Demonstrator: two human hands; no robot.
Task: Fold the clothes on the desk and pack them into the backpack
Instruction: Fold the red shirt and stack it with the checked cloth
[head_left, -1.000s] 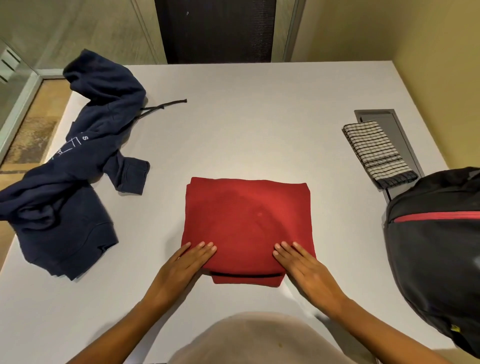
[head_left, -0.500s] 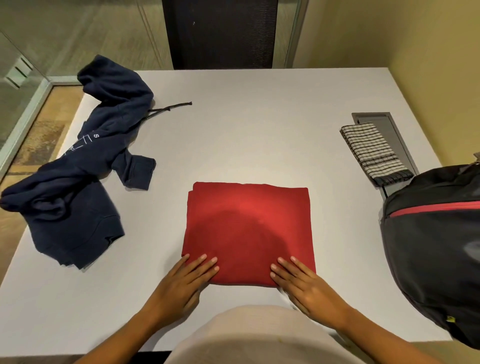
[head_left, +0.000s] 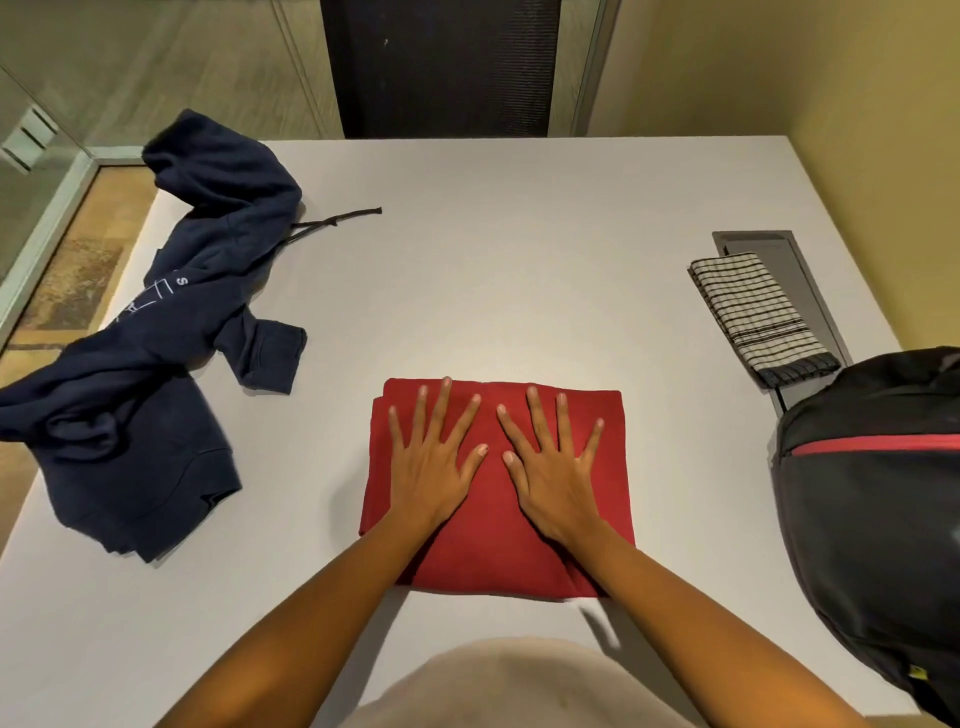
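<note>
- Nearest, at the bottom edge, is the person's pale top (head_left: 519, 686), with both bare forearms reaching over it toward the far side.
- Just past it, a red garment (head_left: 493, 551) lies folded into a neat rectangle, flat on the grey surface (head_left: 519, 260), near the front edge and about in the middle.
- The left hand (head_left: 431, 467) lies palm down on the left half of the red garment, fingers straight and spread, the tips close to its far edge.
- The right hand (head_left: 553, 473) lies the same way on the right half. The two hands are side by side, thumbs close but apart, and neither grips the fabric.
- At the near right corner is a black backpack (head_left: 872, 509) with a red stripe, well apart from the red garment (partly cut off by the frame, so whether it is open cannot be told).
- Along the left edge a navy hoodie (head_left: 140, 415) lies crumpled and unfolded. One cuff points toward the red garment, near it but not touching.
- Farther right, a checked cloth (head_left: 753, 317) is folded into a strip, partly over a grey hatch (head_left: 779, 244) set in the surface. Its near end is just beside the backpack.
- At the far left the hoodie's cord (head_left: 337, 221) trails rightward.
- Beyond the far edge stands a dark panel (head_left: 441, 67).
</note>
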